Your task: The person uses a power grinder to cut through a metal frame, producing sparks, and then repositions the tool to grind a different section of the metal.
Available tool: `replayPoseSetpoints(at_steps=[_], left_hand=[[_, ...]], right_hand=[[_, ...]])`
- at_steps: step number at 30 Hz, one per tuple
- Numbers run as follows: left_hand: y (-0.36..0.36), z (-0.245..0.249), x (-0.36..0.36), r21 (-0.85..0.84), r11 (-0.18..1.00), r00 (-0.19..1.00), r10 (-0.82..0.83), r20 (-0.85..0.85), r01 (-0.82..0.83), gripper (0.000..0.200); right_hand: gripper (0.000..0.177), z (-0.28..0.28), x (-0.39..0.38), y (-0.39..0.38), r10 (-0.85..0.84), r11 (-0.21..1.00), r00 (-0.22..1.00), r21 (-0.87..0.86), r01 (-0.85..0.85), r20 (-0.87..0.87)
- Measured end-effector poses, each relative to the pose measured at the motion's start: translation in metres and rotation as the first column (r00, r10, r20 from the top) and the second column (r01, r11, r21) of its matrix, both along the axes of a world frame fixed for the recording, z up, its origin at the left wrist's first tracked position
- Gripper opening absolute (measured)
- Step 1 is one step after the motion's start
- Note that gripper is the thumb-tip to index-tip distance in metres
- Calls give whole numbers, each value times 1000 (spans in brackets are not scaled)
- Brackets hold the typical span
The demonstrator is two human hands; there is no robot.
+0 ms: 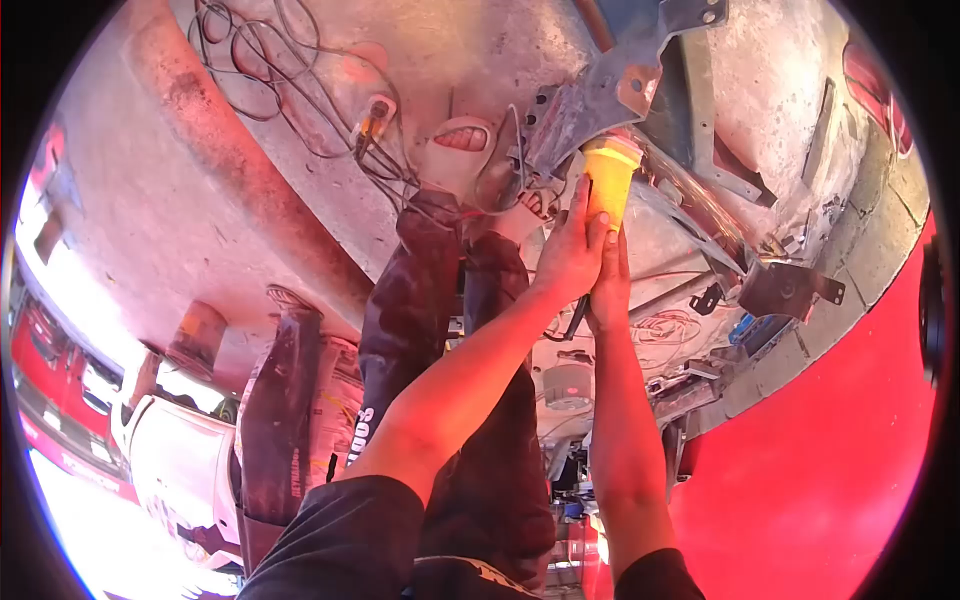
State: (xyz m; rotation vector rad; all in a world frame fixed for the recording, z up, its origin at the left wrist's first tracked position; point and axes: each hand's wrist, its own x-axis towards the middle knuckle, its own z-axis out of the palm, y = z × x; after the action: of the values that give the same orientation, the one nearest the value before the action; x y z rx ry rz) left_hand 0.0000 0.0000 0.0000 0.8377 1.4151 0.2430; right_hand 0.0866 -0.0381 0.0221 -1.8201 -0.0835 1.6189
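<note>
Both hands on one yellow tool [611, 178]. Its top end is pressed up against the underside of the grey metal bracket [600, 95], touching it or very nearly.

Left hand [568, 258] is below the bracket, fingers [583, 212] clamped round the tool's lower body. Right hand [610, 285] sits just beside and partly behind the left, and its fingers are also closed on the tool's base, as far as I can see from here.

Handling, my read: hard plastic shell, stiff, no give. The smooth sides could slip in a sweaty palm. Probably moderate weight, since it is held two-handed. The best hold looks like the narrower lower half, where the hands already are, well away from the end at the bracket.

Left of the bracket are loose wires [290, 60] on the concrete floor [250, 200]. Below the bracket are the person's dark trousers [420, 300], with a sandalled foot [465, 138] near its left edge. Right of and below the bracket is a red body panel [830, 450].
</note>
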Motion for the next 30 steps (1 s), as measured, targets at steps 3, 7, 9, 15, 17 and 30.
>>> replayPoseSetpoints(at_steps=[3,7,9,15,17,30], left_hand=[[9,-2,-14,4,1000,995,9,-103,-8,72],[9,-5,-12,-10,1000,998,-5,-64,5,70],[11,-2,-10,-49,999,999,3,-42,-5,69],[-5,6,10,-127,968,976,219,12,-216,68],[-15,7,19,-140,948,950,299,93,-284,67],[-37,-19,40,-433,774,739,606,294,-462,49]], right_hand=[[56,-11,-14,6,-10,1000,996,14,11,-84],[57,-9,-13,8,-41,999,997,8,42,-66],[59,-7,-10,7,-15,1000,999,10,16,-28],[66,6,24,0,336,941,931,-22,-337,141],[68,4,45,-10,337,942,940,-23,-336,59],[77,-3,97,-5,474,881,879,30,-473,-52]])
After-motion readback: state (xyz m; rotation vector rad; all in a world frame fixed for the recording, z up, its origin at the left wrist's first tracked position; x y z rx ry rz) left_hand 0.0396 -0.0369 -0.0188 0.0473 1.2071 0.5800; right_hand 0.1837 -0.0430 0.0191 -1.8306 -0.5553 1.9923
